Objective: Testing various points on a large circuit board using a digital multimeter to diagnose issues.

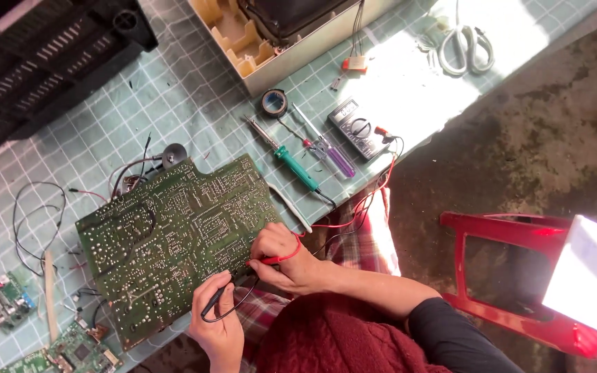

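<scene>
I am pinching the black probe (213, 302) in my left hand (219, 331) and the red probe (269, 261) in my right hand (286, 259), both closed, tips on the green circuit board (174, 238) just ahead of them. Risk: a tip slipping could bridge neighbouring solder joints; the red lead (354, 207) trailing beyond my right hand to the multimeter (358, 129) could snag.

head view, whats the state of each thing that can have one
circuit board: flat on the table, solder side up
red probe: held in right hand, tip on the board
black probe: held in left hand
multimeter: lying face up
soldering iron: lying unused
scissors: closed
</scene>
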